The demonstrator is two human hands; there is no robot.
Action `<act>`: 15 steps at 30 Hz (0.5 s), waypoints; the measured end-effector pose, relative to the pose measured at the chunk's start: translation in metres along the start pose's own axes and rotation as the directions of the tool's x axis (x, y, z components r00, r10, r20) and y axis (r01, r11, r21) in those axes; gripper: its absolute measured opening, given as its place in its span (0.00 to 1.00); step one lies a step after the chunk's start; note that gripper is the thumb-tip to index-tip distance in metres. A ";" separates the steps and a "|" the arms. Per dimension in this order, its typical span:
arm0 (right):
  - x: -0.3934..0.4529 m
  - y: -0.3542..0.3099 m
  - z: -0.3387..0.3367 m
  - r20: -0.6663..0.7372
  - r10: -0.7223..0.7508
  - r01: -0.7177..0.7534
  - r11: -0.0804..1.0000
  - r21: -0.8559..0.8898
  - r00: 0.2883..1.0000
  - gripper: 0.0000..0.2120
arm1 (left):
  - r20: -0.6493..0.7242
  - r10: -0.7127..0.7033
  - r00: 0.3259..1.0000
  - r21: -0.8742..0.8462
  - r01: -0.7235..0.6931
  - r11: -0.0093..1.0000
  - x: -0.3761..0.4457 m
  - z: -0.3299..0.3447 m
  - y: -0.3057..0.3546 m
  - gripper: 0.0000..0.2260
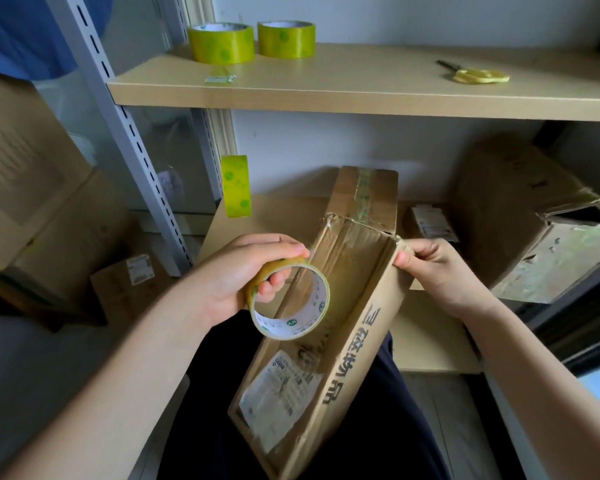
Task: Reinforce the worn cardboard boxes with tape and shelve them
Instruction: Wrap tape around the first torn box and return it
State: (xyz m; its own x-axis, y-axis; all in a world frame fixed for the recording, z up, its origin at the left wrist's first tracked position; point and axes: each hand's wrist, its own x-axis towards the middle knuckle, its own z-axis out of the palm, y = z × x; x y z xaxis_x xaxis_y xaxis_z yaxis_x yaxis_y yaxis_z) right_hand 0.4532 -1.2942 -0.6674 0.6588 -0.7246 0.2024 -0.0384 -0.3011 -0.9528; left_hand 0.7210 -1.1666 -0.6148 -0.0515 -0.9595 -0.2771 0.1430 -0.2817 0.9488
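Note:
A long worn cardboard box (357, 348) with black printed characters and a shipping label leans from my lap up against the lower shelf (430, 341). My left hand (243, 275) grips a roll of yellowish tape (290, 299), thumb on the outer rim and fingers through the core, held over the box's left side. My right hand (433, 268) pinches the box's torn upper right corner. Old clear tape covers the box's upper face.
The upper shelf (326, 91) carries two yellow-green tape rolls (222, 41) (286, 39) and yellow-handled scissors (475, 75). A cut strip of tape (236, 187) hangs from the shelf post. A crumpled box (534, 223) sits on the lower shelf at right. More boxes (42, 188) stand at left.

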 end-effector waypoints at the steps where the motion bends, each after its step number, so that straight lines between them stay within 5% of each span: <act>1: 0.003 -0.011 0.000 0.044 -0.003 0.004 1.000 -0.031 0.999 0.15 | 0.009 -0.005 1.000 -0.006 0.005 1.000 -0.003 -0.001 0.002 0.07; 5: 0.014 -0.060 0.011 0.159 -0.074 0.096 0.986 -0.136 0.985 0.11 | 0.052 0.006 0.999 -0.039 -0.004 0.999 -0.023 -0.007 0.014 0.07; 11: 0.017 -0.112 0.041 0.085 -0.263 0.277 0.902 -0.330 0.961 0.17 | 0.080 0.140 0.987 0.042 -0.143 0.989 -0.057 -0.021 0.044 0.06; 15: 0.033 -0.127 0.046 0.289 -0.254 0.355 0.855 -0.379 0.923 0.18 | 0.007 0.141 0.990 0.236 -0.138 0.962 -0.071 -0.035 0.051 0.07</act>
State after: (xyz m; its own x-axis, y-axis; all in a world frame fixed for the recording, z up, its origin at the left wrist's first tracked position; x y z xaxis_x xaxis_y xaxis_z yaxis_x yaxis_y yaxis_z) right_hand 0.5146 -1.2514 -0.5504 0.8352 -0.4126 0.3636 -0.0839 -0.7491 -0.6571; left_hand 0.7665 -1.1129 -0.5517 -0.0379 -0.9895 -0.1398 -0.0890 -0.1360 0.9867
